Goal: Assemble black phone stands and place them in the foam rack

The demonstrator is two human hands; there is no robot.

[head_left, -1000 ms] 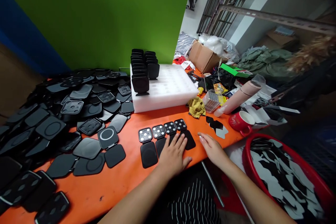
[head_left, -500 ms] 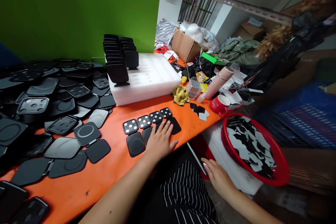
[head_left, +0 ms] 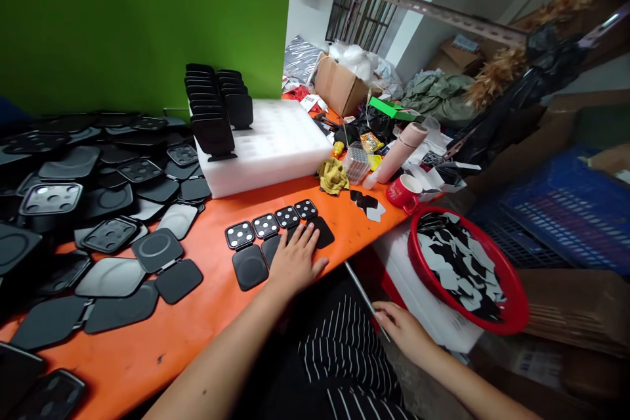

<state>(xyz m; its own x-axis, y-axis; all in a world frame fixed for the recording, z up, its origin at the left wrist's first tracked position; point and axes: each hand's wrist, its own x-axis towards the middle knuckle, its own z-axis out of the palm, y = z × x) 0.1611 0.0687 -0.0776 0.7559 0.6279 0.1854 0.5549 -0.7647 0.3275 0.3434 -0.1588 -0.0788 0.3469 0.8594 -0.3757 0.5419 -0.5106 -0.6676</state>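
Note:
My left hand (head_left: 294, 260) lies flat, fingers spread, on a row of hinged black square parts (head_left: 250, 249) at the front edge of the orange table (head_left: 207, 321). Their upper halves show white dots (head_left: 266, 226). My right hand (head_left: 401, 331) hangs below the table edge over my striped lap, fingers loosely extended and holding nothing, close to a metal table leg (head_left: 361, 294). A red basin (head_left: 512, 318) of black and grey cut pieces sits just right of that hand.
A big heap of black square parts (head_left: 88, 190) covers the table's left. A white foam tray (head_left: 275, 151) holds upright black parts (head_left: 211, 111). Yellow rag (head_left: 333, 176), red mug (head_left: 404, 191), pink tube (head_left: 398, 154) and clutter lie at the right. A blue crate (head_left: 561, 210) stands beyond.
My right hand left the table top and dropped below its edge toward my lap. My left hand stayed pressed on the row of parts. The view swung rightward.

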